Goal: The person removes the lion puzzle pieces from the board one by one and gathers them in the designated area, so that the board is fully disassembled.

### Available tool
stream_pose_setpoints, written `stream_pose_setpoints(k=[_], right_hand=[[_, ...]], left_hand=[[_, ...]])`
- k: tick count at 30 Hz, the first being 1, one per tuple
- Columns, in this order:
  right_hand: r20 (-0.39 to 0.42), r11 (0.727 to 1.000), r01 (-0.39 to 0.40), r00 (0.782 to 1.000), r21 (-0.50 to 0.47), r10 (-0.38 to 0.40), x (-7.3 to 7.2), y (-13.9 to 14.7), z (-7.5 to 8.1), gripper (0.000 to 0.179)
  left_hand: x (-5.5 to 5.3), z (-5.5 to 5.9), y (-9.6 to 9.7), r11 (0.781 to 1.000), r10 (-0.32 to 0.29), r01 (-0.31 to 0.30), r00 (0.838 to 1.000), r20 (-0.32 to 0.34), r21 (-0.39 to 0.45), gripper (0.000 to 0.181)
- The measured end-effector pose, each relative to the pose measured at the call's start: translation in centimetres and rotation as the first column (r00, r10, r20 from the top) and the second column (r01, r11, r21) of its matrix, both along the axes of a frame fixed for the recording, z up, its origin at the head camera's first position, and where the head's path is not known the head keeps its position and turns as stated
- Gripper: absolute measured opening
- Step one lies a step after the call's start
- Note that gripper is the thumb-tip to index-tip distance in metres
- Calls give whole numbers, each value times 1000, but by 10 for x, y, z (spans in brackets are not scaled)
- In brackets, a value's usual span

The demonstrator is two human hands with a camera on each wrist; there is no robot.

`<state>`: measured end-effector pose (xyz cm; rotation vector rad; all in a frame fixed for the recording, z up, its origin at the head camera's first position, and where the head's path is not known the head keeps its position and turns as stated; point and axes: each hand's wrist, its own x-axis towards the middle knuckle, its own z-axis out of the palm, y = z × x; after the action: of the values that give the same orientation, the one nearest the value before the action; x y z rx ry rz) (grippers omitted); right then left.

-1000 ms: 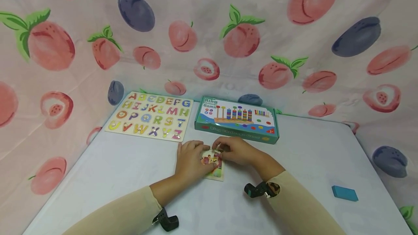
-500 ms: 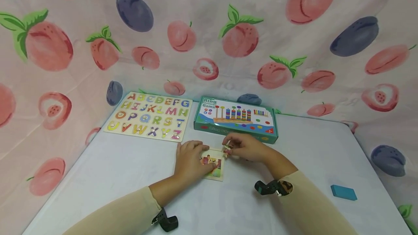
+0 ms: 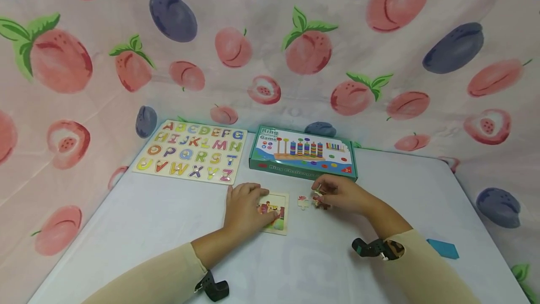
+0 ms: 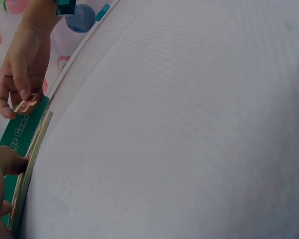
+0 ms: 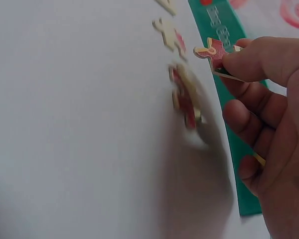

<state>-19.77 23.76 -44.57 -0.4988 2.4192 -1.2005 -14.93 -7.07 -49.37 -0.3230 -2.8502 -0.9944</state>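
Observation:
My left hand (image 3: pixel 246 210) rests on the left part of a small wooden jigsaw tray (image 3: pixel 278 199), its thumb pressing the colourful picture pieces. Part of the tray is hidden under that hand; its upper part shows bare wood. To the right, my right hand (image 3: pixel 343 196) pinches a jigsaw piece (image 5: pixel 217 51) between thumb and fingers, above the table. A second, blurred red jigsaw piece (image 5: pixel 184 97) stands tilted just below those fingers. Between tray and right hand, a pale jigsaw piece (image 3: pixel 303 201) with a pink patch lies flat on the table.
Behind the hands lie an alphabet board (image 3: pixel 194 151) and a green Ring Challenge Game box (image 3: pixel 303 154), close to the right hand. A blue block (image 3: pixel 443 248) lies at the right, partly behind the right sleeve. Fruit-patterned cloth hangs behind the white table (image 3: pixel 168 215).
My right hand has moved right, away from the tray, carrying jigsaw pieces; one now lies on the table. More bare wood shows in the tray. The left hand has stayed put.

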Motion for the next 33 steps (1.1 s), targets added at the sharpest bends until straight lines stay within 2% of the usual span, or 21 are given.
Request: stream_pose_setpoints(k=[7,17,33], right_hand=[[-48,995,41,998,90,-37,5,22,-2,25],[-63,990,44,997,136,-35,16,48,-6,25],[-168,973,30,986,229,9,20,51,-12,24]], left_hand=[[0,-3,-1,1000,1,-1,1000,2,-1,60],[-1,-3,-1,1000,-5,5,1000,-4,-7,60],[2,2,0,1000,-7,7,1000,-6,5,61]])
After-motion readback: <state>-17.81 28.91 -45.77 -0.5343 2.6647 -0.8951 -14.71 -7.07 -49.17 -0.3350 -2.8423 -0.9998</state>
